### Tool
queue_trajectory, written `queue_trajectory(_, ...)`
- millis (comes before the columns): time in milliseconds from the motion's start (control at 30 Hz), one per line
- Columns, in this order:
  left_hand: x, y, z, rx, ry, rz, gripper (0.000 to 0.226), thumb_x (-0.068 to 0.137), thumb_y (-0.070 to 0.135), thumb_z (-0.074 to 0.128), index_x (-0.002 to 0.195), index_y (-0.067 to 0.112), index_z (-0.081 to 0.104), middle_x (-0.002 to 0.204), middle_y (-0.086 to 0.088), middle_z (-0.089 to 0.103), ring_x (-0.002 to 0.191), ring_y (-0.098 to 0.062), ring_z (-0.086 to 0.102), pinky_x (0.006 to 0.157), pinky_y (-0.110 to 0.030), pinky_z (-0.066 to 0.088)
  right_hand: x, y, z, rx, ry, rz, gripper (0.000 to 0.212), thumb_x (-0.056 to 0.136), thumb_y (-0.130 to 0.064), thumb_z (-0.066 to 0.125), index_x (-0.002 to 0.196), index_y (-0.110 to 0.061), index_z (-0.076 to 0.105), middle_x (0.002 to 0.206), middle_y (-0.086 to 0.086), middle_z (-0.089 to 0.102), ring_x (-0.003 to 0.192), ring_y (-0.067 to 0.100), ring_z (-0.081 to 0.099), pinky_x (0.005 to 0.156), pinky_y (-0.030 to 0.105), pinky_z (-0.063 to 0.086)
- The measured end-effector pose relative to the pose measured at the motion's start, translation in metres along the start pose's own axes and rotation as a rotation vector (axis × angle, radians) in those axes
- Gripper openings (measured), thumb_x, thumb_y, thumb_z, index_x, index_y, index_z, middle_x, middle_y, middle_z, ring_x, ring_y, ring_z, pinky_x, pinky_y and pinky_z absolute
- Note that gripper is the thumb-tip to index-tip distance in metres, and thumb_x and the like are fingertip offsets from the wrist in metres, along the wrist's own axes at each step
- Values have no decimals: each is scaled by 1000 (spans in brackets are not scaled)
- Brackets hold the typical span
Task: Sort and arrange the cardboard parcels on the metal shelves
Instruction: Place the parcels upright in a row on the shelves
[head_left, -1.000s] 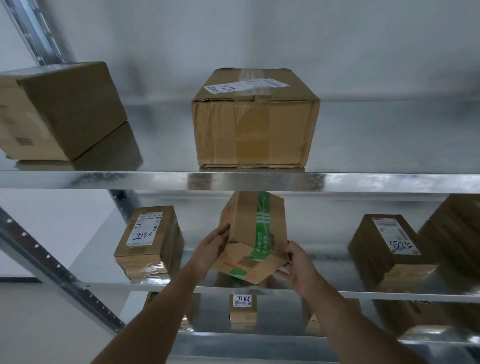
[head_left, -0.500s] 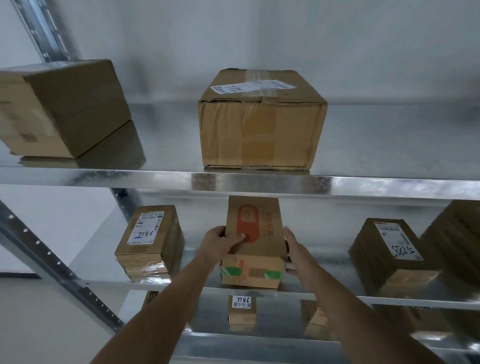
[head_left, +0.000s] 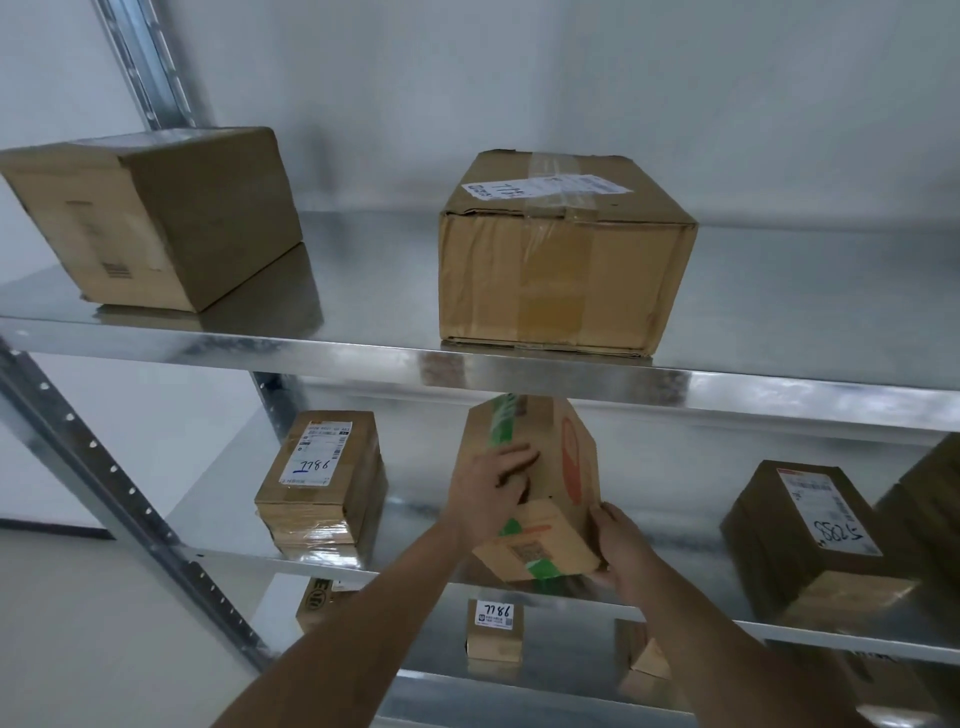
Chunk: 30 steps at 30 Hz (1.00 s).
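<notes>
I log the green-taped parcel (head_left: 535, 488) tilted on the middle shelf (head_left: 810, 631), its far end up near the underside of the top shelf (head_left: 571, 370), its near end low at the shelf's front edge. Half a second ago it stood nearly square with the red oval facing me; now it is rolled, so the oval sits on the right-hand face and the green tape shows along the top left. The left hand (head_left: 485, 488) has moved from the left edge onto the upper face, fingers spread flat and pressing the cardboard. The right hand (head_left: 621, 545) has dropped to the near lower right corner, fingers curled round it in a grip. Left of the left hand stands the parcel marked 7786 (head_left: 322, 480), apart from it. Right of the right hand, well apart, lies the parcel marked 5783 (head_left: 800, 540). Above both hands sits the large taped box (head_left: 561, 260); up and left, the plain box (head_left: 156, 218). I read the view as shifted left since then.
</notes>
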<state>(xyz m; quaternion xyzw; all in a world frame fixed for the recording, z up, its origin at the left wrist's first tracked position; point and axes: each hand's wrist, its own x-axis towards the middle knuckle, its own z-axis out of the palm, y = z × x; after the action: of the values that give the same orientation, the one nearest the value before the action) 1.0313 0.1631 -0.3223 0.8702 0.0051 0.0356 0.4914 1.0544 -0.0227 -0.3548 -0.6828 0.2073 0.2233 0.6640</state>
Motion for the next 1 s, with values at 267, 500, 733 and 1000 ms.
queue_trajectory(267, 10, -3, 5, 230, 24, -389, 94, 67, 72, 79, 136, 21, 42, 140, -5, 51, 128, -29, 52, 106, -49, 48, -19, -30, -8, -152, -77, -1, 55, 102, -64, 35, 128, -22, 60, 114, 4, 66, 100, 23, 59, 84, 36, 42)
queue_trajectory(500, 17, -11, 4, 40, -11, -468, 84, 70, 60, 86, 126, 9, 50, 122, -5, 59, 107, -22, 63, 79, -30, 56, -3, -36, -9, -247, -112, 22, 72, 87, -81, 43, 115, -20, 68, 114, 6, 73, 112, 34, 64, 103, 57, 47)
queue_trajectory(733, 30, -20, -6, -112, -15, -553, 63, 90, 55, 70, 132, 8, 60, 123, -10, 69, 104, -27, 68, 81, -34, 57, 3, -47, -11, -348, -170, 7, 49, 91, -53, 69, 118, -12, 68, 105, 11, 76, 99, 35, 71, 95, 61, 54)
queue_trajectory(1000, 47, -23, -11, -337, -292, -843, 84, 58, 63, 91, 121, 15, 64, 117, -16, 71, 106, -40, 69, 94, -63, 54, 19, -58, -5, -454, -195, 59, 63, 78, -61, 78, 117, -13, 67, 110, 14, 74, 98, 38, 72, 87, 63, 57)
